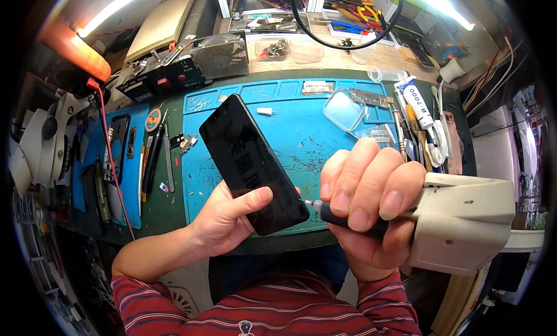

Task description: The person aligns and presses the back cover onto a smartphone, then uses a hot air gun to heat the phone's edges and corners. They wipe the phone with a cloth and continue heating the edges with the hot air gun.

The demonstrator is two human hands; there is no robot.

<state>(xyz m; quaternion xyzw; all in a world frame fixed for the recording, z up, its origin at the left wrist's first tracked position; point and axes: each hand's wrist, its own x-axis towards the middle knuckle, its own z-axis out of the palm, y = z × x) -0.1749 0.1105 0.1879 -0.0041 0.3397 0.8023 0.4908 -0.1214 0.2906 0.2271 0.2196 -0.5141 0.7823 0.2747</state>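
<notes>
My left hand (223, 217) grips a black smartphone (246, 162) by its lower end, thumb across the dark glass and other fingers behind. The phone is tilted, its top pointing up and left over the blue work mat (290, 144). In my right hand (371, 202) is a slim screwdriver-like tool (354, 219) with a black handle and thin tip. That tip meets the phone's lower right edge; whether it touches I cannot tell. A beige boxy plastic body (464, 220) sits against the right hand's outer side; how it is attached is hidden.
On the left, a smaller blue mat (130, 202) carries an opened phone (118, 140) beside tweezers (168, 162). A glue tube (418, 104) and several tools lie on the right. Behind stand a black bench device (162, 78) and trays of pliers (360, 14). A black ring (348, 48) hangs overhead.
</notes>
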